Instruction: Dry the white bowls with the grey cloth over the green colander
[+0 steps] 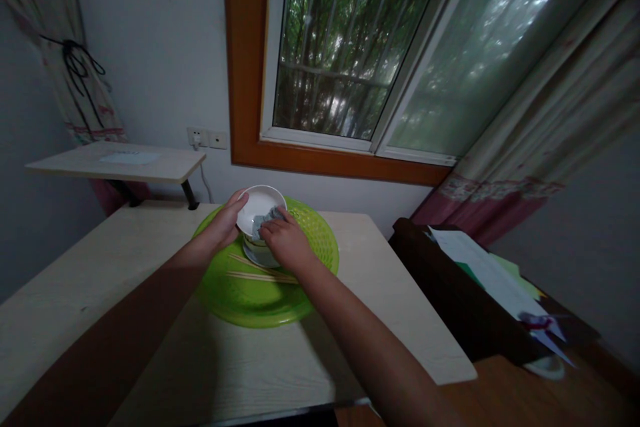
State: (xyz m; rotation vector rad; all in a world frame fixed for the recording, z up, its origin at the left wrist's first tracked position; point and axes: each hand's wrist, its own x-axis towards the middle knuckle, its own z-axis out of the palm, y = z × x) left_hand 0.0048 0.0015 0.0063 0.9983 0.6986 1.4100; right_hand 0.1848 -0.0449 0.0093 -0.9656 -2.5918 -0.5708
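My left hand (pixel 227 221) grips the left rim of a white bowl (pixel 259 202), thumb over the edge, its inside tilted towards me. In my right hand (pixel 287 240) is a bunched grey cloth (pixel 267 217), pressed against the bowl's inner wall. Both hands are above a round green plastic basket (pixel 230 310) with a perforated side. Below the held bowl, more white dishware (pixel 260 255) sits in the basket, partly hidden by my right hand. Wooden chopsticks (pixel 253 275) lie in front of that dishware, their right ends running behind my right wrist.
The basket stands on a pale wooden table (pixel 395 310). At the back left is a small raised shelf (pixel 110 163) bearing a paper sheet (pixel 131 157). To the right stands a dark piece of furniture (pixel 435 287) with papers (pixel 490 273) on it. A window (pixel 350 47) is behind.
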